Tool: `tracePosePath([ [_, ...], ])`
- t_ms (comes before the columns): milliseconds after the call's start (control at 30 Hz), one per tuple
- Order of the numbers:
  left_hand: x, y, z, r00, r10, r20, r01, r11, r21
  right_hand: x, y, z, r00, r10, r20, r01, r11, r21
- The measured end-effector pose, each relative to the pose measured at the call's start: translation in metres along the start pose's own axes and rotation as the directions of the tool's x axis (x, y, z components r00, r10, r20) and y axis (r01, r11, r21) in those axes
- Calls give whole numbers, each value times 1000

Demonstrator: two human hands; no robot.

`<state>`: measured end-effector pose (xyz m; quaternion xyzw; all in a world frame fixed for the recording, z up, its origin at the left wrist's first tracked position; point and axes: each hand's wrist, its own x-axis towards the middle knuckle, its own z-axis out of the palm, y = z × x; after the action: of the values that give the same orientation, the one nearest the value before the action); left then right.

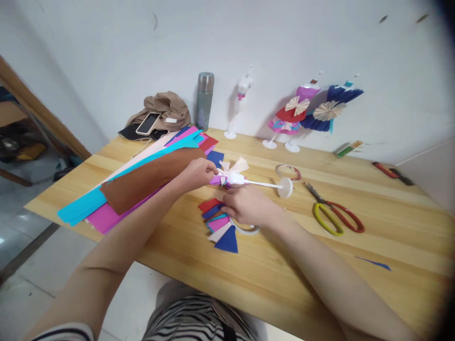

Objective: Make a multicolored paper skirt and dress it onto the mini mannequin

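A small white dress-form mannequin [235,179] lies on its side, its stem and round base pointing right. A pale bow [237,166] and some purple crepe paper are around its upper part. My left hand [199,173] is closed at the mannequin's top end, fingertips pinched there. My right hand [245,204] is just below the mannequin, its fingers bent together on the narrow end of a fan of coloured paper pieces [218,225]. A pale ring [249,231], perhaps a tape roll, is partly hidden under that hand.
Crepe paper sheets [152,177] lie left. Scissors [336,215], a reddish ring [288,172], a green-handled tool [350,149] and a red-black tool [391,173] lie right. A flask [205,102], brown cloth [167,109], phone [148,123] and upright mannequins [295,113] stand or lie along the wall.
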<state>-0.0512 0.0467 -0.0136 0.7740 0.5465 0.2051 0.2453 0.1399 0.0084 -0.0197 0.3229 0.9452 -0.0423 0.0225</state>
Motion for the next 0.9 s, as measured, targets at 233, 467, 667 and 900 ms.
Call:
tracePosePath([
  [233, 12, -26, 17, 941, 305, -147, -247, 915, 320, 2, 12, 10, 956, -77, -283, 63, 996, -60],
  [467, 22, -44, 31, 906, 420, -54, -388, 873, 296, 7, 54, 29, 828, 234, -510, -152, 968, 197],
  [667, 24, -47, 33, 920, 378, -101, -342, 903, 260, 20, 58, 40, 873, 164, -459, -126, 986, 112],
  [900, 26, -54, 36, 901, 432, -36, -408, 873, 269, 20, 52, 32, 924, 207, -321, -215, 977, 10],
])
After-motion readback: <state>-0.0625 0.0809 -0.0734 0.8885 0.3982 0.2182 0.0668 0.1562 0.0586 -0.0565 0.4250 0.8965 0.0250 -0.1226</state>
